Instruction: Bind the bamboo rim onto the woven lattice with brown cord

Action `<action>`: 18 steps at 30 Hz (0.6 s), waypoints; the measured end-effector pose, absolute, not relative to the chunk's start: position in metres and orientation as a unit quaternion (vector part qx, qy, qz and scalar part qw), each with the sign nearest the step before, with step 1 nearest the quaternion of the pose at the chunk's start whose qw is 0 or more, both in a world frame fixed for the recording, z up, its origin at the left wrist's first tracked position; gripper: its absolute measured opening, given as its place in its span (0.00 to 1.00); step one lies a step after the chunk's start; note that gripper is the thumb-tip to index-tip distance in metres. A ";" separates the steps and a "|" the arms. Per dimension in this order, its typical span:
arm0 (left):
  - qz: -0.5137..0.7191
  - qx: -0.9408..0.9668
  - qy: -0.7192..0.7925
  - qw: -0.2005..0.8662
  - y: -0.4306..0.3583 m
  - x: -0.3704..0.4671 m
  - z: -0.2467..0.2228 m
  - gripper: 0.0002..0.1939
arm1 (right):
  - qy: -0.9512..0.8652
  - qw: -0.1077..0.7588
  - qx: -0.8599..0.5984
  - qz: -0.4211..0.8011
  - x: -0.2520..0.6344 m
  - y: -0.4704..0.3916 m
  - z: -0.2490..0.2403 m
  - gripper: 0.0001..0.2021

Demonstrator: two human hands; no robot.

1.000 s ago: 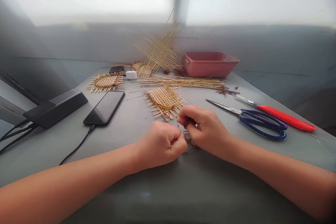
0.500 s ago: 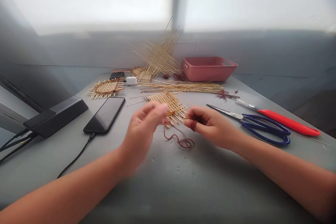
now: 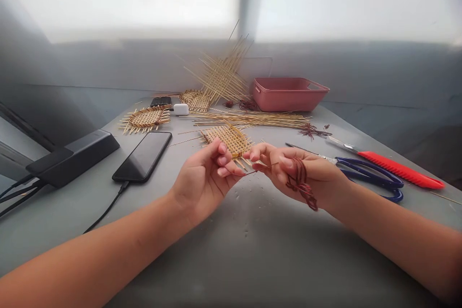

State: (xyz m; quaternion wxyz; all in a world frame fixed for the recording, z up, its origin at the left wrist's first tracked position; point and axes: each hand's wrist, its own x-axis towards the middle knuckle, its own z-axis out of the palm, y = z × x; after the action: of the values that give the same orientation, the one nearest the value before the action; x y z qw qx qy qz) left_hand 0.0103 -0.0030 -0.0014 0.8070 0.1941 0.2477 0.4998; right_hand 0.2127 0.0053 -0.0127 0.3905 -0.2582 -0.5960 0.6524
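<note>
A bundle of dark red cord [image 3: 302,182] hangs from my right hand [image 3: 294,173], whose fingers are closed on it with the palm turned up. A short stretch of the cord runs across to my left hand [image 3: 207,171], which has its fingers curled round that end. Just beyond both hands lies a woven bamboo piece [image 3: 227,138] with loose strip ends and a bent strip along its rim; the fingers cover its near edge in part.
A black phone [image 3: 142,156] on a cable and a black power block [image 3: 74,156] lie left. Blue-handled scissors [image 3: 371,173] and a red utility knife [image 3: 400,169] lie right. Behind are bamboo strips [image 3: 252,119], more woven pieces [image 3: 147,118] and a pink basket [image 3: 290,95].
My right hand has turned palm up, bringing the cord bundle into view. The loose cord that lay on the table between the hands is gathered up, and the hands are closer together.
</note>
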 end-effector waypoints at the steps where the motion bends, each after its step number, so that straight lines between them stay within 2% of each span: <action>1: 0.493 0.188 0.249 0.812 -0.002 0.012 -0.003 0.19 | -0.571 0.409 -0.247 0.668 0.210 0.005 -0.013 0.14; 5: 0.495 0.183 0.263 0.808 -0.001 0.016 -0.009 0.18 | -0.465 0.485 -0.203 0.712 0.202 0.006 -0.013 0.12; 10: 0.544 0.178 0.298 0.764 -0.002 0.017 -0.010 0.16 | -0.399 0.553 -0.232 0.694 0.204 0.008 -0.008 0.13; 14: 0.574 0.184 0.268 0.752 -0.005 0.015 -0.007 0.18 | -0.434 0.524 -0.276 0.679 0.202 0.007 -0.008 0.14; 18: 0.548 0.268 0.269 0.745 -0.005 0.014 -0.011 0.17 | -0.491 0.471 -0.312 0.664 0.198 0.005 -0.013 0.16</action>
State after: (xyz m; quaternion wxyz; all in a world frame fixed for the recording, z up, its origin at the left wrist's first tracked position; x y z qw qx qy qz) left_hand 0.0137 -0.0055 -0.0112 0.7454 0.2682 0.2687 0.5479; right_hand 0.1981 0.0047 -0.0130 0.4706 -0.3116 -0.4905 0.6639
